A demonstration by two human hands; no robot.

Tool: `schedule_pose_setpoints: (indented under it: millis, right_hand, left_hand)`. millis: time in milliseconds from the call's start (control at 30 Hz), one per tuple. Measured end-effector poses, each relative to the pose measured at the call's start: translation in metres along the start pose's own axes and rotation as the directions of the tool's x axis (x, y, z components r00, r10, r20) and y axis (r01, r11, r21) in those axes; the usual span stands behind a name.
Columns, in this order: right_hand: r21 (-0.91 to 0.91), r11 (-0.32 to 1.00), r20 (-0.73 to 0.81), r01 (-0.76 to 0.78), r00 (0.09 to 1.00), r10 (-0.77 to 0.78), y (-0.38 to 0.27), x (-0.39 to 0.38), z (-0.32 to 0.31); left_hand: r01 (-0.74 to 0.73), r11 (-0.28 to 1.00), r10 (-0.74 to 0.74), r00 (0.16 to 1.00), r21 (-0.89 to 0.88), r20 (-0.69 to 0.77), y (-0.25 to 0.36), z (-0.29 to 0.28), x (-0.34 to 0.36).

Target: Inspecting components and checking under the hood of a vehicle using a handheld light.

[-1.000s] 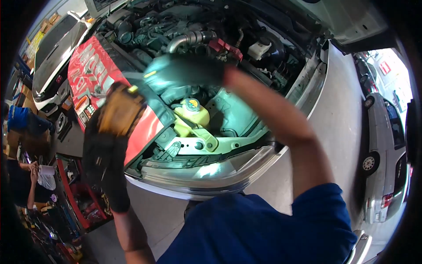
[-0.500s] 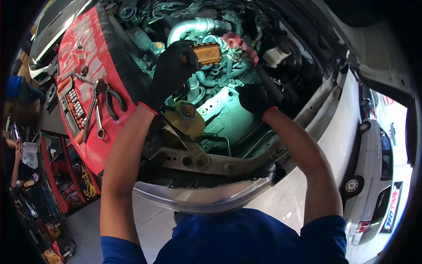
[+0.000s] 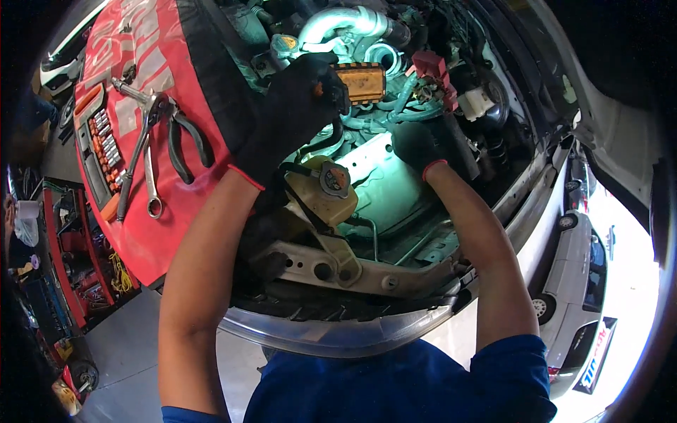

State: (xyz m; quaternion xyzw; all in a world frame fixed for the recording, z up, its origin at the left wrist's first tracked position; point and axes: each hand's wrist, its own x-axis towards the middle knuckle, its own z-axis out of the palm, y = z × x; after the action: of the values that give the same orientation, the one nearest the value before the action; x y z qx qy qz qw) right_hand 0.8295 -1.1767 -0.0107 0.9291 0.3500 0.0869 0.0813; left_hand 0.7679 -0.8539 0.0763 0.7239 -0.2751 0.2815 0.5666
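In a black glove with a red cuff, my left hand (image 3: 297,102) is closed around a work light (image 3: 361,82) with an orange, black-edged rectangular head. It is held over the engine, and bright greenish light falls on the parts around it. My right hand (image 3: 416,146), gloved the same way, reaches into the engine bay beside a brightly lit metal cover (image 3: 384,173). Its fingers are dark and hidden, so their grip does not show. Below my left hand is a yellowish coolant reservoir (image 3: 321,204) with a round cap (image 3: 334,179).
On the left, a red fender cover (image 3: 151,233) bears pliers (image 3: 185,144), a ratchet (image 3: 135,166), a combination wrench (image 3: 152,183) and a socket set (image 3: 106,151). The front crossmember (image 3: 374,276) runs before me. The raised hood (image 3: 613,134) hangs at the right.
The view has shifted, so the engine bay appears slightly right and the fender cover closer. My left hand still holds the work light; my right hand stays beside the metal cover.
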Motion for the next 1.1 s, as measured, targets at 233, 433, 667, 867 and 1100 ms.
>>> schedule_pose_setpoints:
  millis: [233, 433, 667, 867, 1100]
  right_hand:
    - [-0.166, 0.976, 0.062, 0.144, 0.989, -0.136, 0.000, 0.008, -0.004]
    - [-0.262, 0.915, 0.211, 0.307, 0.943, -0.256, 0.010, 0.011, -0.003]
    - [-0.307, 0.871, 0.192, 0.384, 0.921, -0.338, 0.014, 0.016, -0.002]
    - [-0.331, 0.855, 0.189, 0.398, 0.916, -0.354, 0.014, 0.014, -0.005]
    - [-0.031, 0.992, 0.200, 0.122, 0.973, -0.113, 0.028, 0.038, 0.019]
  left_hand:
    - [-0.031, 0.999, 0.030, 0.999, -0.042, -0.018, -0.005, 0.002, -0.001]
    - [0.169, 0.964, -0.170, 0.985, -0.204, 0.014, -0.007, 0.006, -0.005]
    - [0.107, 0.994, -0.108, 0.994, -0.033, -0.023, -0.012, 0.005, -0.007]
    - [0.119, 0.992, -0.118, 0.993, -0.034, 0.011, -0.011, 0.003, -0.008]
    - [0.110, 0.993, -0.111, 0.994, 0.038, 0.015, -0.009, 0.001, -0.006]
